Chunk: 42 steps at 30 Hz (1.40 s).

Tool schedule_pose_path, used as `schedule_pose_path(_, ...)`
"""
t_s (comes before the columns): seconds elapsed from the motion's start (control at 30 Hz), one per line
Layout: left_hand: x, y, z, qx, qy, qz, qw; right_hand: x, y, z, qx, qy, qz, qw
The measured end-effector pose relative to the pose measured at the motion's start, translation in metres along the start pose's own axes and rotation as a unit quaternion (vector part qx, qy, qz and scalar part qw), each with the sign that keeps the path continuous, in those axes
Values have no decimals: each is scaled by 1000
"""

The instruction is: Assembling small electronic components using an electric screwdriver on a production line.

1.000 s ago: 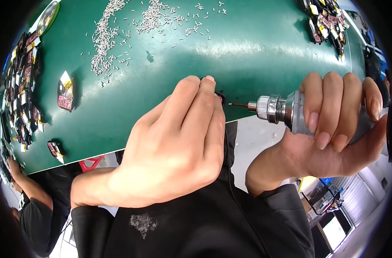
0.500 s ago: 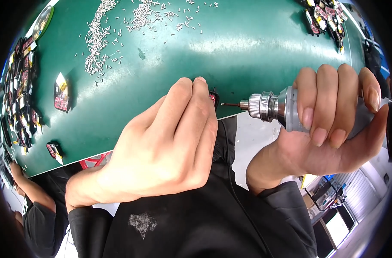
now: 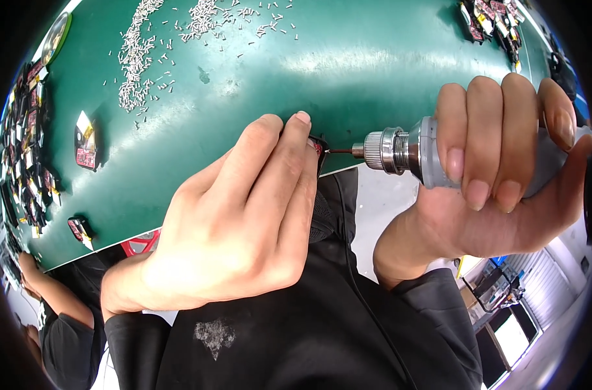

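Observation:
My left hand (image 3: 234, 218) is closed on a small black casing with a red circuit board (image 3: 319, 147), at the near edge of the green table. Most of that casing is hidden behind my fingers. In my right hand (image 3: 487, 146) is a grey electric screwdriver (image 3: 388, 151) with a silver knurled collar, held level. Its thin bit points left, and the tip meets the visible side of the casing. Whether a screw sits at the tip is too small to tell.
Loose small screws (image 3: 135, 65) lie scattered at the far left of the green table (image 3: 257, 84). Similar casings form a heap (image 3: 29, 143) along the left edge and a pile (image 3: 491, 23) at the far right. Two single casings (image 3: 87, 146) lie nearer. Another person's arm (image 3: 55, 292) shows at lower left.
The electric screwdriver has moved left and slightly up, closing the gap between its bit and the casing. My left hand has shifted slightly left and still grips the casing.

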<state>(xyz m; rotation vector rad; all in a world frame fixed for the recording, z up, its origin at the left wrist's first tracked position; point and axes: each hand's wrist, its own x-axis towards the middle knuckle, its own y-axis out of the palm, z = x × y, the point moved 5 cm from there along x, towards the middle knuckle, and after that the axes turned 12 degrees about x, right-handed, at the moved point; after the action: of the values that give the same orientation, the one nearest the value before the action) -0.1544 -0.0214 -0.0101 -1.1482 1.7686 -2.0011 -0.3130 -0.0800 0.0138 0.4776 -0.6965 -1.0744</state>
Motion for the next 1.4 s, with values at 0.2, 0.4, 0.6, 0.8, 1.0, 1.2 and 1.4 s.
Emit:
schedule_pose_path(0.2, 0, -2, -2, 1, -6, 33, 999, 4, -2, -3, 2, 34, 56, 998)
schedule_pose_path(0.4, 1, -5, -4, -40, -29, 124, 991, 1, -3, -7, -15, 43, 54, 997)
schedule_pose_path(0.6, -3, -3, -3, -13, -3, 83, 996, 1, 1, -10, -28, 46, 55, 997)
schedule_pose_path(0.8, -5, -1, -2, -18, 25, 48, 998, 5, 6, -13, -41, 54, 68, 995)
schedule_pose_path(1.0, -7, -1, -2, -24, 35, 45, 998, 5, 13, -26, -21, 47, 90, 995)
schedule_pose_path(1.2, -6, -3, 3, -6, 40, 44, 998, 6, 22, -28, -86, 20, 74, 993)
schedule_pose_path(1.4, -7, -15, 5, -1, 28, 56, 998, 8, 36, -31, -87, 3, 88, 992)
